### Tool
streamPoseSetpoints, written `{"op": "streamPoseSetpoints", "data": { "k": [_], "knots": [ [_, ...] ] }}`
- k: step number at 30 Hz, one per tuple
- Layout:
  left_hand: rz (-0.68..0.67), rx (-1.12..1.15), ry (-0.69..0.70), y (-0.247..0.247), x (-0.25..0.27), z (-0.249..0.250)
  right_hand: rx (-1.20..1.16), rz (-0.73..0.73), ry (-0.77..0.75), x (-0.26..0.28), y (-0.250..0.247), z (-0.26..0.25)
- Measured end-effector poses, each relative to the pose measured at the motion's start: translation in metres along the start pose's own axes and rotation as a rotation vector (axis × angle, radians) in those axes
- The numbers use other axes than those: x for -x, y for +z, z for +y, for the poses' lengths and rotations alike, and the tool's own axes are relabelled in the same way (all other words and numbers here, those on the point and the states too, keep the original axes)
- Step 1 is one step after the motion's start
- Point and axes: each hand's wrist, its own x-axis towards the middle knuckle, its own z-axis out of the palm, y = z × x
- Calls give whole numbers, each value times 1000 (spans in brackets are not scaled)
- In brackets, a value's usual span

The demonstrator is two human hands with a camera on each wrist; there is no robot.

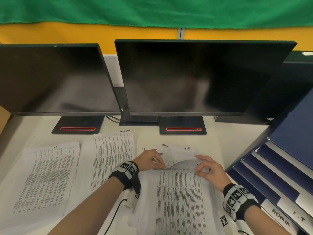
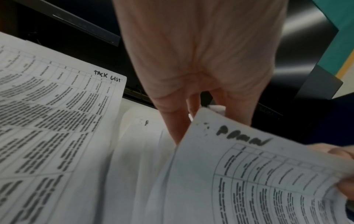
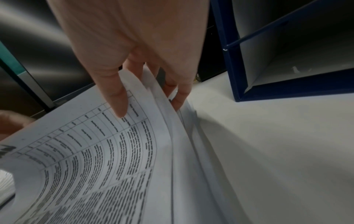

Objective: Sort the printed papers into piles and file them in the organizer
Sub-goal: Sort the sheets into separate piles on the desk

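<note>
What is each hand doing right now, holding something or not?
Left hand: pinches the top left corner of the lifted sheet.
Right hand: pinches the same sheet's top right corner.

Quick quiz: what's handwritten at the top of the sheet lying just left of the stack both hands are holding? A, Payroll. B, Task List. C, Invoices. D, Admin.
B: the sheet beside the held stack has "TASK LIST" handwritten at its top right corner, clearest in the left wrist view.

Both hands (image 1: 150, 161) (image 1: 209, 168) pinch the top sheet (image 1: 179, 192) of a stack.
</note>
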Motion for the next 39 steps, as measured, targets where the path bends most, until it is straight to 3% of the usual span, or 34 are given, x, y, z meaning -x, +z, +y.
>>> {"op": "streamPoseSetpoints", "data": {
  "k": [6, 9, 11, 15, 16, 20, 23, 27, 31, 34, 39],
  "knots": [
    [-154, 86, -88, -1, 2, 9, 42, 10, 33, 15, 4, -3],
    [-101, 102, -173, -3, 3, 11, 63, 5, 40, 19, 3, -4],
    [-89, 34, -122, -1, 2, 12, 104, -17, 9, 20, 2, 0],
    [-224, 63, -75, 8, 3, 20, 133, -40, -6, 19, 4, 4],
    [-215, 50, -72, 10, 2, 20, 135, -29, -5, 19, 5, 5],
    [39, -201, -163, 13, -7, 13, 157, -20, -6, 23, 6, 2],
    [4, -301, -214, 15, -13, 9, 216, -41, 7, 28, 6, 0],
    [111, -463, -67, 16, -11, 12, 495, 67, -38, 27, 7, -2],
    [139, -348, 94, 16, -3, 2, 688, 161, -165, 24, 7, -1],
    [128, -314, 116, 14, 3, -4, 691, 91, -190, 18, 8, 1],
    [237, -190, -85, 5, 0, -12, 480, -37, -158, 13, 9, -6]
  ]
}}
